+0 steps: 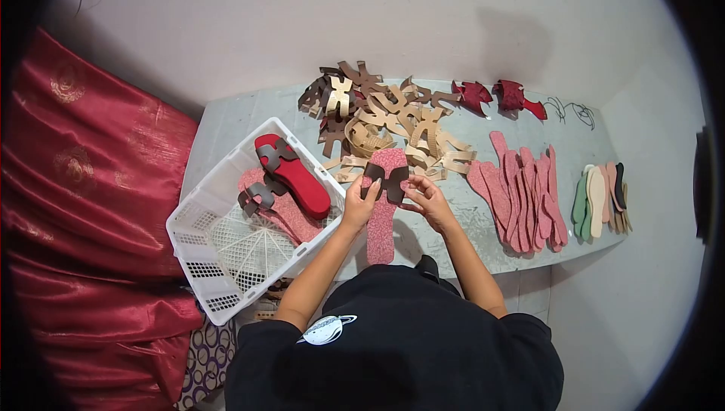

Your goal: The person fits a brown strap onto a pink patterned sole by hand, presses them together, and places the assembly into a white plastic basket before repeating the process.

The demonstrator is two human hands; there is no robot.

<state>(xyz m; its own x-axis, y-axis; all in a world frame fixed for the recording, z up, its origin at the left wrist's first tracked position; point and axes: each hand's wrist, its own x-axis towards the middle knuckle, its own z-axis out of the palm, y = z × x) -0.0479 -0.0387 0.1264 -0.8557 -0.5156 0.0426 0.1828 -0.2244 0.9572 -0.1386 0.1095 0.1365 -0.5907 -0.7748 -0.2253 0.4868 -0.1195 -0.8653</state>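
Note:
A pink speckled insole [381, 236] is held upright in front of my body, with a dark brown H-shaped sandal strap [394, 184] lying across its upper part. My left hand [357, 205] is closed on the left side of the strap and insole, thumb on top. At the strap's right end, my right hand [429, 202] pinches it between thumb and fingers. The undersides of the strap ends are hidden. Just beyond both hands lies a pile of tan and brown straps [424, 128].
Left of me, a white plastic basket [198, 207] holds a red sandal [298, 180] and pink insoles with dark straps [260, 198]. Pink insoles [521, 199] lie to the right, beside green, cream and black insoles [596, 199]. Dark red straps [510, 97] and black cord [571, 112] lie behind.

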